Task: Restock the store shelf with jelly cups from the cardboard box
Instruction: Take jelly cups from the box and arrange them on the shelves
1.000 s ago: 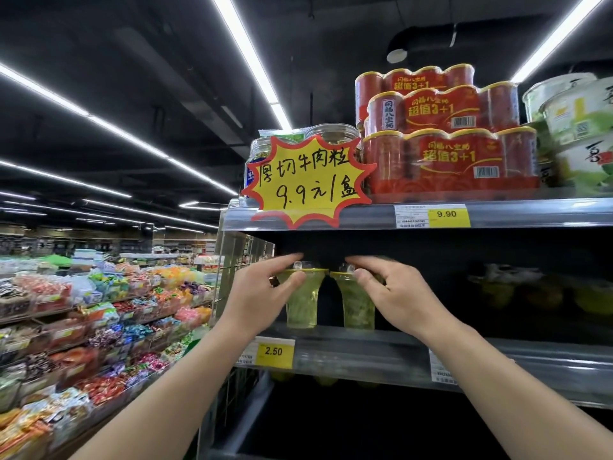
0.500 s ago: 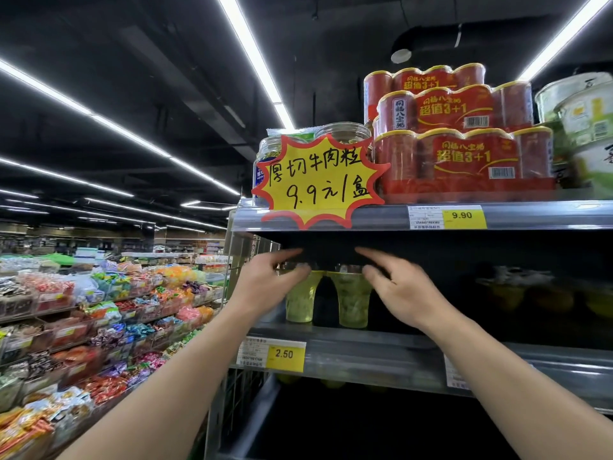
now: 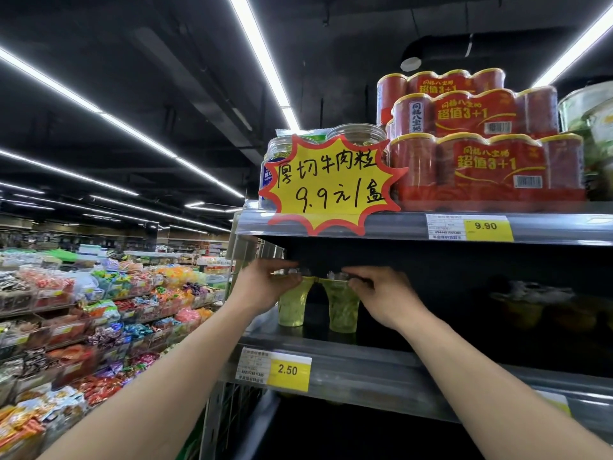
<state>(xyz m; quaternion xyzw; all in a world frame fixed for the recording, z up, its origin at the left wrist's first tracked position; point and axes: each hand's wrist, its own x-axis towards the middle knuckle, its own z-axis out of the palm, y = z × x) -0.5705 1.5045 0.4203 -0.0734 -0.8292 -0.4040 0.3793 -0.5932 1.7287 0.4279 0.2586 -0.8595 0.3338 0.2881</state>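
left hand (image 3: 262, 288) grips left jelly cup (image 3: 293, 305) rim | right hand (image 3: 381, 293) grips right jelly cup (image 3: 341, 308) rim

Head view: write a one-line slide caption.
Left hand and right hand set two green jelly cups on the shelf above the 2.50 tag.

two green jelly cups (image 3: 316, 305) on your shelf (image 3: 365, 366)
both upright, side by side, rims nearly touching, near its left end.

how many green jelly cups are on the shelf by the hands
2. One green jelly cup stands under the left hand, the other under the right hand. More may be hidden in the dark shelf behind.
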